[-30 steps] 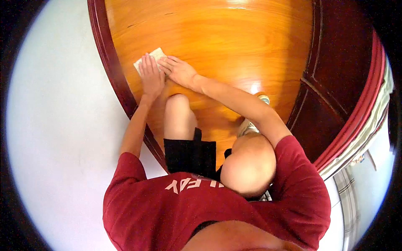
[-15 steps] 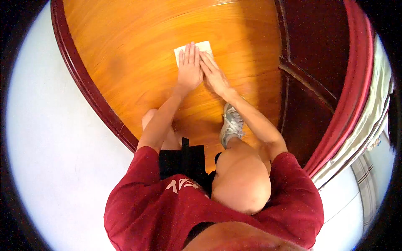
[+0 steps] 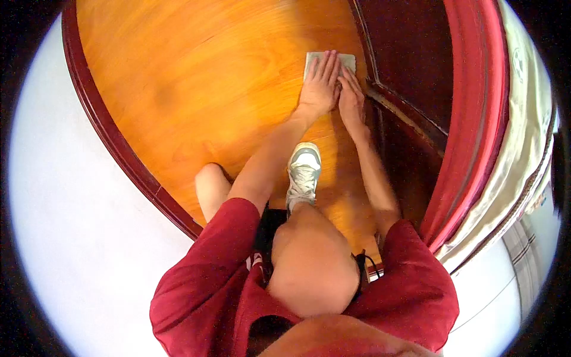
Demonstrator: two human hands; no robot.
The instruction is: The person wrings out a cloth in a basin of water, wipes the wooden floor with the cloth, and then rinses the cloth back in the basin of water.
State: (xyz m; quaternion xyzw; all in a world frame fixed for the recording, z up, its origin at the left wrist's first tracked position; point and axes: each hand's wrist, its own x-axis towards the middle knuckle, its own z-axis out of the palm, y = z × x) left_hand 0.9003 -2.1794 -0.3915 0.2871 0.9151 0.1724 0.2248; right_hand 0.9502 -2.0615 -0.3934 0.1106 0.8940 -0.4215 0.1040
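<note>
A pale, flat cloth lies on the glossy orange wood floor, close to the dark wood panel. My left hand presses down on it, fingers stretched out flat over its middle. Beside it, my right hand rests with extended fingertips on the cloth's lower right part. The two hands touch or nearly touch at the fingers. Neither hand is wrapped round the cloth.
A dark wood panel with a raised frame stands at the right, with red and cream bedding beyond it. My shoe is planted below the hands. A dark red skirting and white wall border the left.
Both hands and the cloth beneath them have slid rightward across the floor toward the dark panel. The view has shifted right, and my raised knee and shoe now appear nearer the middle.
</note>
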